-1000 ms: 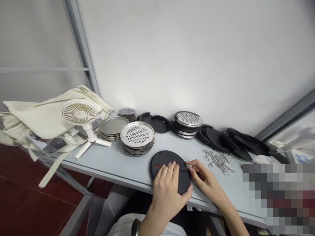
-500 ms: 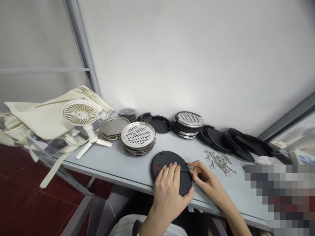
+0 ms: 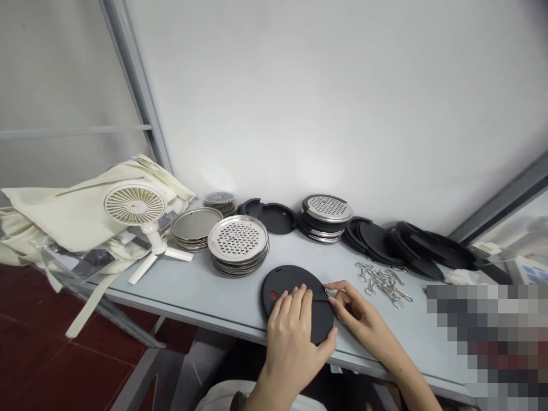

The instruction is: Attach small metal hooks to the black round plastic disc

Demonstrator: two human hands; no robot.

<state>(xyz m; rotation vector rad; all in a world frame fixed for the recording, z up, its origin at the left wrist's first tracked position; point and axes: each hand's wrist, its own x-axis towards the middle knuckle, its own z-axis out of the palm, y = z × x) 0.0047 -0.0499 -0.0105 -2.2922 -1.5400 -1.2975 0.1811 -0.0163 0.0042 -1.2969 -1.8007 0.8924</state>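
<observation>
In the corner of a workroom, a white wall [image 3: 325, 103] rose behind a long pale grey desk [image 3: 205, 285], with one grey metal frame post [image 3: 132, 80] at its left and a dark red tiled floor [image 3: 64, 354] below. A crumpled cream cloth bag [image 3: 72, 220] lay at the desk's left end, beside one cream-white fan [image 3: 135, 204] on a three-legged stand.

Along the back of the desk sat four stacks of round discs. They were a small dark mesh stack [image 3: 220, 201], a fine-mesh steel stack [image 3: 196, 224], a steel grater stack [image 3: 238, 240] with large holes, and a black-and-steel stack [image 3: 326, 209] topped by an oval-holed grater. The number of discs in each could not be counted. Between the last two lay a flat black rubber disc [image 3: 277, 218] and a black C-shaped ring [image 3: 250, 206], and to the right ran two overlapping piles of black rubber rings [image 3: 372, 242] [image 3: 428, 251]. A heap of small steel wire clips [image 3: 381, 283] lay in front of these, near one white crumpled tissue [image 3: 460, 277].

At the desk's front edge was one round black rubber disc [image 3: 295, 282], with a single red dot [image 3: 273, 295] and a thin slit. The left hand [image 3: 293, 337] lay across it with fingers spread flat, thumb at its lower edge. The right hand [image 3: 359, 311] was narrowly pinched on a tiny metal clip [image 3: 326, 292] at the slit's end.
</observation>
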